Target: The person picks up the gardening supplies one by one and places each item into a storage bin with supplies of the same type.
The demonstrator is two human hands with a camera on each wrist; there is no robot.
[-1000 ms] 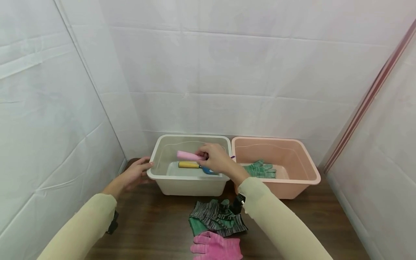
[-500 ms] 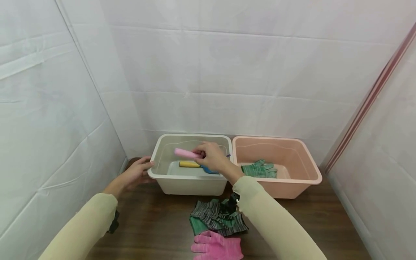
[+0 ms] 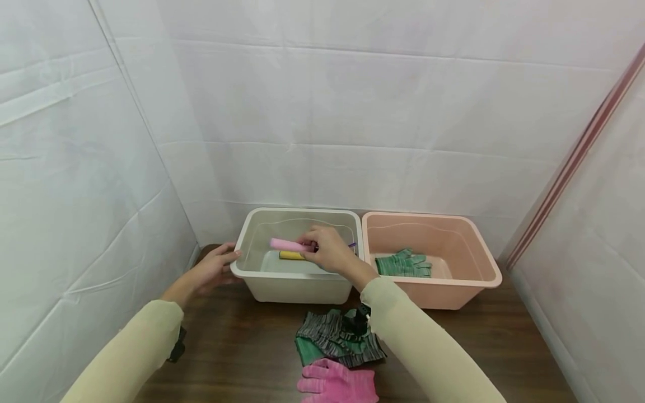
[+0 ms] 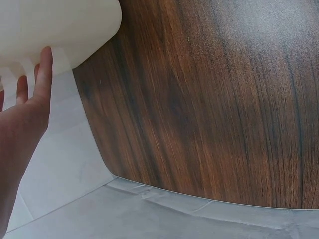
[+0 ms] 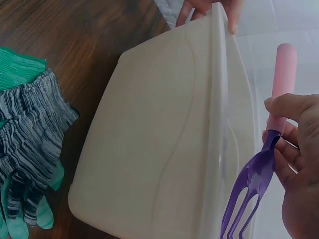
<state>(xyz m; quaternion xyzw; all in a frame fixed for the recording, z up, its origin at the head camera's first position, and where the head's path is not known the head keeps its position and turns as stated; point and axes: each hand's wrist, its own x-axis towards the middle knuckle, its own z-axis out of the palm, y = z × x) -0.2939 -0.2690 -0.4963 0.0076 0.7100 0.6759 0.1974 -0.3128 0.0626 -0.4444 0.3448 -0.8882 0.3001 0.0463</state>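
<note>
My right hand (image 3: pixel 330 249) pinches the pink handle of a garden hand fork (image 5: pixel 256 169) with purple tines, held over the whitish bin (image 3: pixel 302 288). The handle (image 3: pixel 287 244) points left, and the tines reach toward the bin's right side. Inside the bin lies a tool with a yellow handle (image 3: pixel 290 255); its other end is hidden behind my right hand. My left hand (image 3: pixel 214 266) holds the bin's left rim, one fingertip over the edge and the other fingers (image 4: pixel 45 74) along the outer wall.
A peach bin (image 3: pixel 428 288) stands right beside the whitish one, with a green glove (image 3: pixel 404 264) inside. On the wooden table (image 3: pixel 237 341) in front lie grey-and-green gloves (image 3: pixel 332 336) and a pink glove (image 3: pixel 340 383). White sheeting (image 3: pixel 322 112) surrounds the table at the back and sides.
My right hand with the hand fork has shifted slightly left and down, and the fork handle is more level. The blue end of the yellow-handled tool is now covered. My left hand stays at the rim.
</note>
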